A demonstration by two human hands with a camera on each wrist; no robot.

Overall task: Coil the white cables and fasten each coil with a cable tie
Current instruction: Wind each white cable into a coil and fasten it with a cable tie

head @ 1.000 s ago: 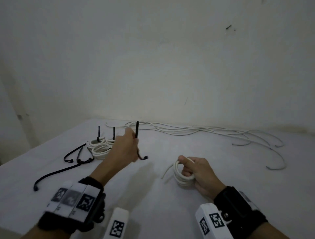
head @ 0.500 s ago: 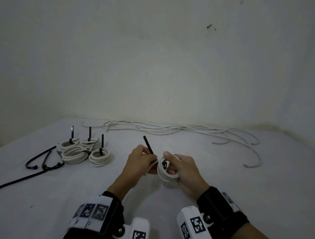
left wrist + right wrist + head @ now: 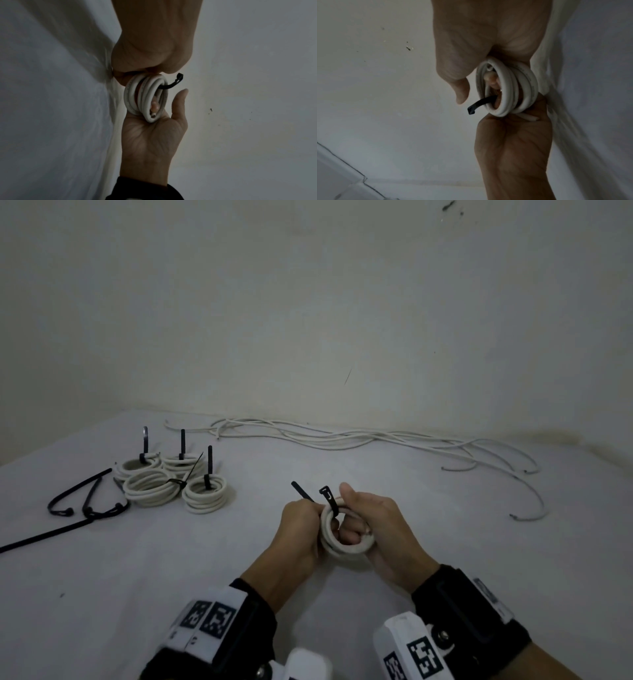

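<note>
In the head view a small coil of white cable (image 3: 344, 546) stands on edge over the table's middle, held between both hands. My right hand (image 3: 371, 517) holds it with fingers curled through its centre and the thumb straight above. A black cable tie (image 3: 328, 497) is threaded through the coil, its head sticking up beside that thumb. My left hand (image 3: 301, 520) pinches the tie's tail against the coil's left side. The left wrist view shows the coil (image 3: 145, 97) and the tie's head (image 3: 178, 79). In the right wrist view the tie (image 3: 481, 103) pokes out of the coil (image 3: 506, 88).
Several tied coils (image 3: 171, 482) with upright black tie tails sit at the back left. Loose black ties (image 3: 85, 506) lie left of them. Uncoiled white cables (image 3: 342, 436) run along the wall to the right. The table (image 3: 496, 559) is covered in white cloth.
My left hand brought a black tie from the left pile to the coil in my right hand. The tie now passes through the coil, its head up by the right thumb.
</note>
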